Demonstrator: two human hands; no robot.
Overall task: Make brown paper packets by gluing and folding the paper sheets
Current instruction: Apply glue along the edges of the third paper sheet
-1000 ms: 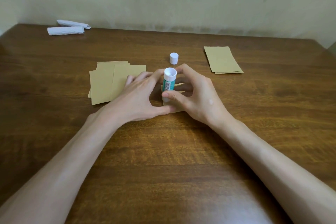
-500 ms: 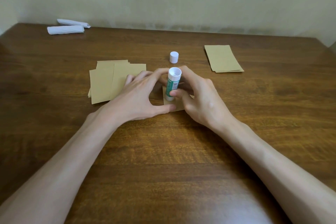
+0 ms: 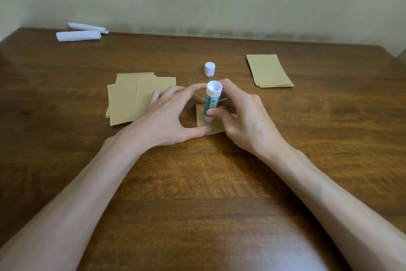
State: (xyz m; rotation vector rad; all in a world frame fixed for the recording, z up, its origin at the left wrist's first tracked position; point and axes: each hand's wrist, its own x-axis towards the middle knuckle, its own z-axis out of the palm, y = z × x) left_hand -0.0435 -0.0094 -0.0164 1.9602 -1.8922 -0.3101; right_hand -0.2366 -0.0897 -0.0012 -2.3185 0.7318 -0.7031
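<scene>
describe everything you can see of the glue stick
The glue stick is a white plastic tube with a green label and a barcode. It stands nearly upright, with its lower end on a small brown paper piece and its round white end facing up. The right hand pinches it between thumb and fingers. Its white cap is off and stands on the table behind it.

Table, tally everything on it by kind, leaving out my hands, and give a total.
Brown paper stacks: 2
Single brown sheet: 1
White paper rolls: 2
Glue stick: 1
Cap: 1
Total: 7
</scene>
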